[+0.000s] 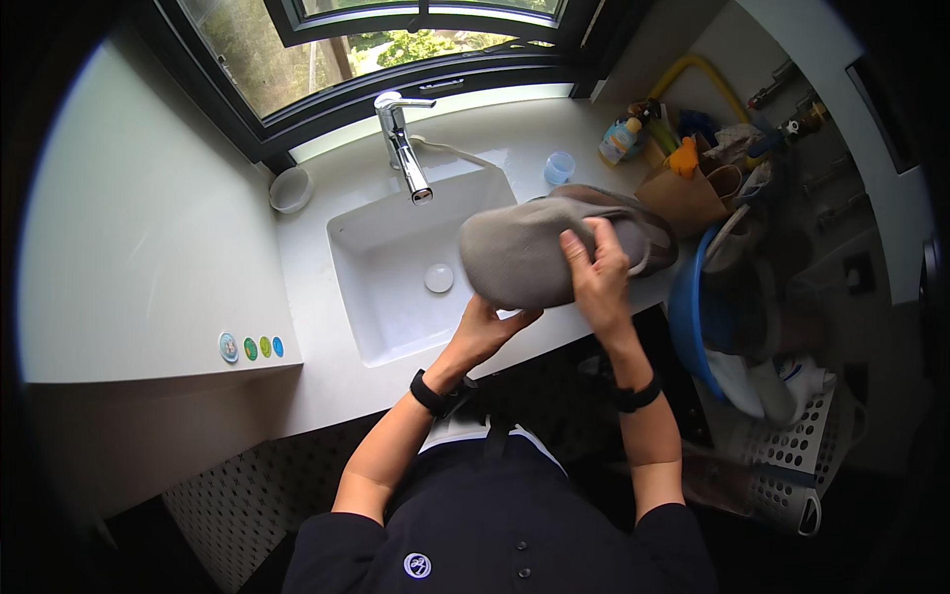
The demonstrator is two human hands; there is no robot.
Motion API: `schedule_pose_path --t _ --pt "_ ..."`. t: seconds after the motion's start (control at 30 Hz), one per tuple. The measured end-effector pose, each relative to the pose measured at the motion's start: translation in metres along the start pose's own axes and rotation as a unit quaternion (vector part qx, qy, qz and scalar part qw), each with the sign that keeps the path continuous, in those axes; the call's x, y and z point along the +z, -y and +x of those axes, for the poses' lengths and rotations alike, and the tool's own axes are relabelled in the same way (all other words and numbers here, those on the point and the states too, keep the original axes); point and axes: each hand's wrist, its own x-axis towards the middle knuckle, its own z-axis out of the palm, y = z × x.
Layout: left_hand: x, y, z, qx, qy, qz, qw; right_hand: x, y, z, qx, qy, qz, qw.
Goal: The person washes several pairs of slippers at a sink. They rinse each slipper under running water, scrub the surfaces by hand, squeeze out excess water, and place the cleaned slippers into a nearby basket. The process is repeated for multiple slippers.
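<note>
A grey fabric slipper (519, 249), slightly blurred, is held over the right side of the white sink (349, 297). My right hand (605, 286) grips it at its near right part, thumb on the upper surface. From below, my left hand (486, 330) supports the rounded end, and some of its fingers are hidden under the slipper. Behind it, a brownish-grey piece of footwear (660, 234) rests on the counter, mostly covered from view. The chrome faucet (404, 152) stands at the back of the sink, over a round white drain cover (439, 278).
On the counter are a small translucent blue cup (559, 168), a white bowl (291, 190), a bottle (620, 139) and a brown paper bag (679, 194). To the right sit a blue basin (690, 312) and a perforated white laundry basket (790, 438). A cabinet (163, 245) bounds the left.
</note>
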Motion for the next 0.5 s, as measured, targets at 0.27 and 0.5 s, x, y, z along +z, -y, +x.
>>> schedule_pose_path --t 0.27,0.5 --pt "-0.041 0.023 -0.062 -0.156 -0.068 -0.074 0.983 0.083 -0.002 -0.034 0.053 0.103 0.074 0.99" --pt "-0.07 0.038 -0.076 -0.136 -0.162 -0.126 0.969 0.144 -0.029 -0.018 0.163 0.184 0.21 0.946"
